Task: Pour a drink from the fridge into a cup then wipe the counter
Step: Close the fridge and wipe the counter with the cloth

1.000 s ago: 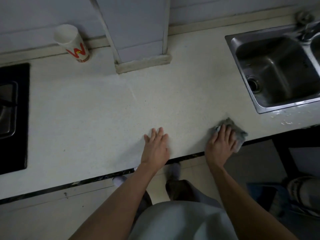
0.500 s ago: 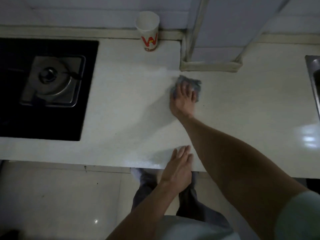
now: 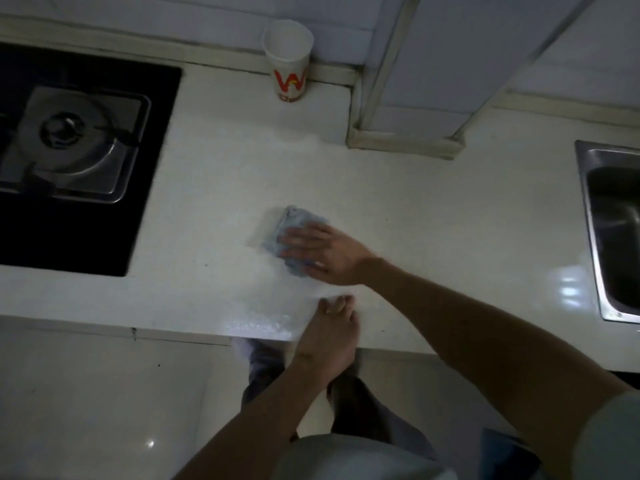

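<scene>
My right hand (image 3: 325,254) lies flat on a blue-grey cloth (image 3: 289,230) and presses it onto the white counter (image 3: 450,220), fingers straight and pointing left. My left hand (image 3: 332,332) rests on the counter's front edge just below it, with relaxed fingers and nothing in it. A white paper cup with a red W (image 3: 289,64) stands upright at the back against the wall, well beyond the cloth. A wet sheen shows on the counter near the front edge, left of my left hand.
A black gas hob with a steel burner (image 3: 69,143) fills the counter's left side. A steel sink (image 3: 613,230) sits at the right edge. A pale boxed column (image 3: 415,98) juts onto the counter at the back right of the cup. Tiled floor lies below.
My right hand has dragged the cloth from near the column at the back towards me and now points left. My left hand has stayed on the front edge.
</scene>
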Tool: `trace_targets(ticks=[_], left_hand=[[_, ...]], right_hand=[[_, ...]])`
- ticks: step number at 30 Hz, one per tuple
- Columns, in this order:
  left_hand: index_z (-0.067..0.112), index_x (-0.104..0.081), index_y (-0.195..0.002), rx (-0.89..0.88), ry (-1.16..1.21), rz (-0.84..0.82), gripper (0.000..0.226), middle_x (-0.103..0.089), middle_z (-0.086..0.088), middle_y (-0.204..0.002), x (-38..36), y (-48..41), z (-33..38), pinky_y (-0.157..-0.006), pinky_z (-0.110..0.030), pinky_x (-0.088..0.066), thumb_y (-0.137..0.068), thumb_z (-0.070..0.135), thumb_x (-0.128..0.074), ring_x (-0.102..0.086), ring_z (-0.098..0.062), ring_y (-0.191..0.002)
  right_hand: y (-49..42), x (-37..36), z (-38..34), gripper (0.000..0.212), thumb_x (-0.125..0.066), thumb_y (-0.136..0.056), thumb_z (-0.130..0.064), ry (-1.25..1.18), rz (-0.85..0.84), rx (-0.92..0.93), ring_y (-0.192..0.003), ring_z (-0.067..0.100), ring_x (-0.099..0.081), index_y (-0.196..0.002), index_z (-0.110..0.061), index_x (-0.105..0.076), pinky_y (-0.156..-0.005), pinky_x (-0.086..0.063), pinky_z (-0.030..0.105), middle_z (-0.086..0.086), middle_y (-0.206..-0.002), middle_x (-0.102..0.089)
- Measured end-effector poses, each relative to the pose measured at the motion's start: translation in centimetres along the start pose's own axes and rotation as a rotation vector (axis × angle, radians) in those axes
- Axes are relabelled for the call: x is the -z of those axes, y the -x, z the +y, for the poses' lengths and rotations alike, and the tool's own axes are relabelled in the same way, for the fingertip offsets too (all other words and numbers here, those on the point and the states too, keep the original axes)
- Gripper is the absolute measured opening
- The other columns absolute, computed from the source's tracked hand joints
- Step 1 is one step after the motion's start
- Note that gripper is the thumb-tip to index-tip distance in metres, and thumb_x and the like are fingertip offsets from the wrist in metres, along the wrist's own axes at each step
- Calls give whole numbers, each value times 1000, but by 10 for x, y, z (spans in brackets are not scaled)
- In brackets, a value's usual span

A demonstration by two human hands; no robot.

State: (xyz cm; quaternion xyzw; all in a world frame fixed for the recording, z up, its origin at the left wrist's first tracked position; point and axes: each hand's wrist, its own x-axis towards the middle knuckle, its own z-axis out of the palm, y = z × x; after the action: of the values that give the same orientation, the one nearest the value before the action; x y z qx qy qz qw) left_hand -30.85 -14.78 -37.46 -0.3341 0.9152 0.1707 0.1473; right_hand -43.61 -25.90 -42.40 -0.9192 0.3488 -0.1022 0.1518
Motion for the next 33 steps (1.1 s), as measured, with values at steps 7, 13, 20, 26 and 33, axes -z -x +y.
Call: trace_targets(ticks=[7,13,20,26,33], left_hand=[[2,-60,-117,71,20,52,51,-53,-20,-131,7,-40,35,-103,-45,-42,-79,11,-26,-51,-34,-119],[3,-36,-145,125,80,59,49,-14,-14,-161,16,-68,79,-119,-40,-17,-97,13,-32,-18,-27,-147],[5,-25,-149,216,112,18,54,-7,-11,-162,10,-67,116,-120,-40,-16,-96,10,-36,-10,-26,-148],[4,-18,-149,243,29,-31,61,-2,-14,-162,0,-63,126,-120,-44,-16,-94,7,-42,-3,-29,-149],[3,-22,-149,218,32,-6,61,-6,-13,-161,-4,-60,123,-120,-43,-18,-92,12,-43,-7,-27,-149]], right_hand=[[77,70,127,53,-32,-101,-45,86,66,-621,-143,26,-31,-146,-19,-42,-117,-23,48,5,-152,-40],[164,81,156,52,-24,-103,-46,91,122,-859,-142,25,-31,-148,-23,-38,-117,-22,46,2,-155,-35],[265,75,137,53,-23,-103,-44,86,271,-1198,-146,25,-24,-151,-23,-30,-120,-16,45,7,-157,-32],[283,38,48,53,-21,-104,-42,21,377,-1310,-148,24,-16,-151,-20,-31,-121,-11,46,7,-159,-26],[310,8,-37,49,-35,-101,-34,76,364,-1181,-146,25,-26,-147,-17,-40,-119,-19,47,6,-154,-36]])
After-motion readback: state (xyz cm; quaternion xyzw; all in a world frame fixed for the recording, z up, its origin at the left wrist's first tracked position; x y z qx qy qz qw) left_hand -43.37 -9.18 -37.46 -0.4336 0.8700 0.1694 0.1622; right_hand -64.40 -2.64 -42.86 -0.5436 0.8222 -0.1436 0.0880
